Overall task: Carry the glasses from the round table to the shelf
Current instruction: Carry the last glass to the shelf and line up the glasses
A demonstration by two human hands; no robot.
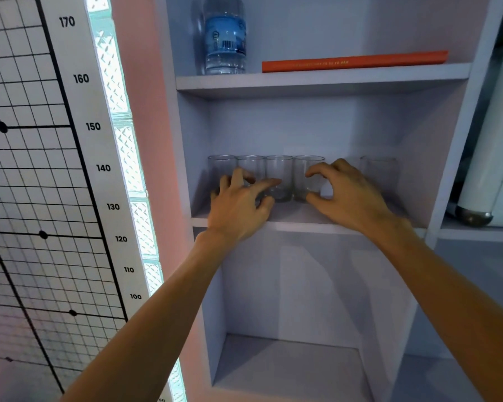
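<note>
Several clear glasses stand upright in a row at the back of the middle shelf [302, 226] of a pale grey shelf unit. The row [279, 169] fills the left half, and one more glass [378, 175] stands apart at the right. My left hand [238, 207] hovers in front of the second and third glasses with fingers spread and nothing in it. My right hand [346, 192] is curved in a C just in front of the fourth glass [304, 166], thumb and forefinger apart, not closed on it. The round table is out of view.
On the shelf above stand a plastic water bottle [225, 36] and a flat orange book [355, 61]. The compartment below [288, 367] holds nothing. A height chart [93, 126] and a glass-block strip [128, 158] are on the wall at left. A white appliance [488, 169] stands at right.
</note>
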